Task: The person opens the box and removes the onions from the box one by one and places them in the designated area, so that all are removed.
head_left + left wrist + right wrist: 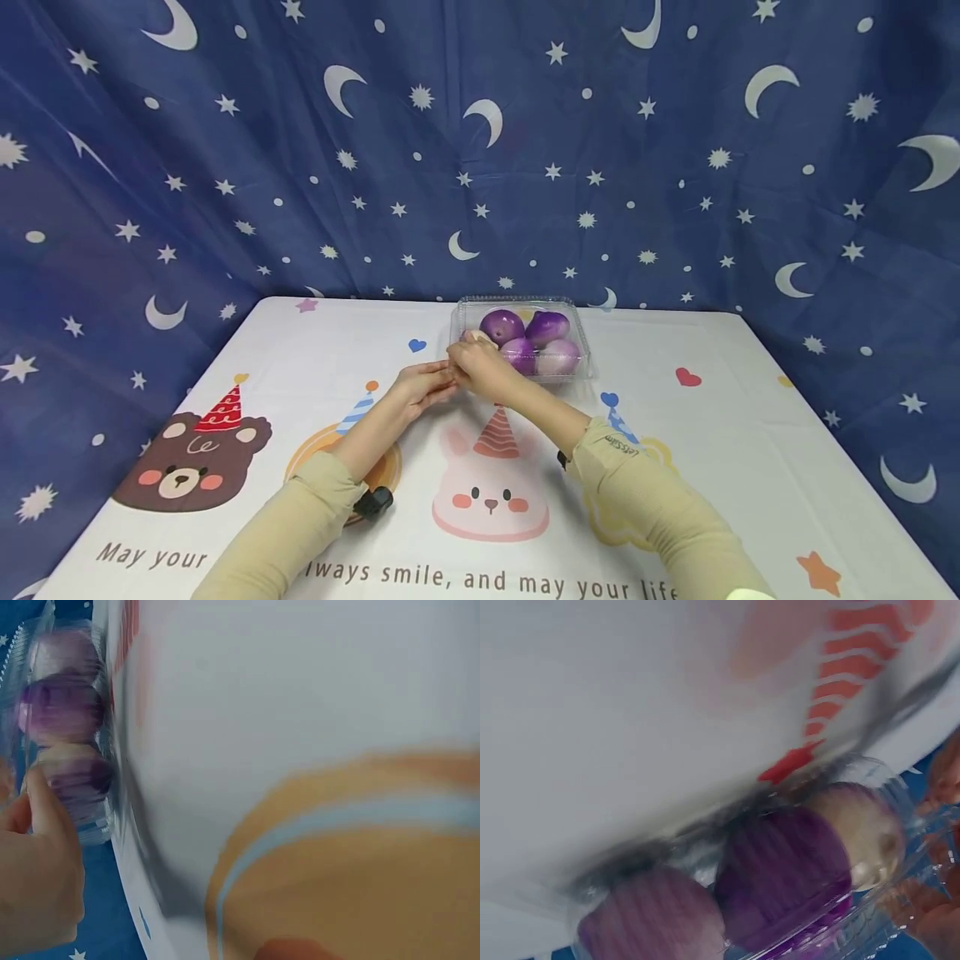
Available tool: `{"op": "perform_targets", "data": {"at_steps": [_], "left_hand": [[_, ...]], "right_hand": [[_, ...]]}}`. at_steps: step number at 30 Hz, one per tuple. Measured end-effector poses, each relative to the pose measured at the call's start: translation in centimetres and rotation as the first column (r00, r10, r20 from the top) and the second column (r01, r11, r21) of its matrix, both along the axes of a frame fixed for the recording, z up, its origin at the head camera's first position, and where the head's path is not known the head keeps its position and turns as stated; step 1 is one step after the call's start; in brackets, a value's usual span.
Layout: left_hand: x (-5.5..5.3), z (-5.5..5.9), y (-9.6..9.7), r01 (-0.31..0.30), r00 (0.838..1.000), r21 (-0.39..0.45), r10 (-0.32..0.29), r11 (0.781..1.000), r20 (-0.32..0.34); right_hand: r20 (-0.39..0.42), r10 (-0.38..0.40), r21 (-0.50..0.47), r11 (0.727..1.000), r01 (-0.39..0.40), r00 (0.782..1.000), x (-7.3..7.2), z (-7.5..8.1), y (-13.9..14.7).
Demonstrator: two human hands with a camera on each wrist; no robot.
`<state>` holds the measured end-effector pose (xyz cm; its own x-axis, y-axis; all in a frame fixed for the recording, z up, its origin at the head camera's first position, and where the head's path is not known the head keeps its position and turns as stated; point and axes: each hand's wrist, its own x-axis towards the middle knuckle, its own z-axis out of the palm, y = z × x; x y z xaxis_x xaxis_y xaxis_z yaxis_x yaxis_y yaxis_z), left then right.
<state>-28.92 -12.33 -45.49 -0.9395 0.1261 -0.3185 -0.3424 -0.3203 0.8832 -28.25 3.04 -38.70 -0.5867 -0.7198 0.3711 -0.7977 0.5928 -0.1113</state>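
Note:
A clear hinged plastic box stands near the back of the table with several round purple vegetables inside that look like red onions. Some are deep purple; one pale onion shows a tan end. At the box's front left corner my left hand pinches the edge with thumb and fingers. Beside it my right hand grips the same corner from above, its fingers curled. In the left wrist view the left thumb lies close to the box wall. The right fingertips are partly hidden in the head view.
A white tablecloth printed with a bear, a rabbit and lettering covers the table. Behind it hangs a dark blue curtain with moons and stars, close to the box's back side. Black straps sit at the wrists.

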Motion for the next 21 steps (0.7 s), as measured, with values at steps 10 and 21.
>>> {"op": "perform_targets", "data": {"at_steps": [10,21], "left_hand": [[2.9,4.2,0.6,-0.029,0.995,-0.019,0.031,0.999,0.094],[2.6,4.0,0.6,-0.034,0.994,-0.026,0.036,0.999,0.106]], "right_hand": [[-0.014,0.043,-0.027,0.999,-0.043,0.999,-0.5,1.4,0.2],[-0.055,0.005,0.071,0.997,-0.001,0.998,0.2,0.6,1.1]]}}
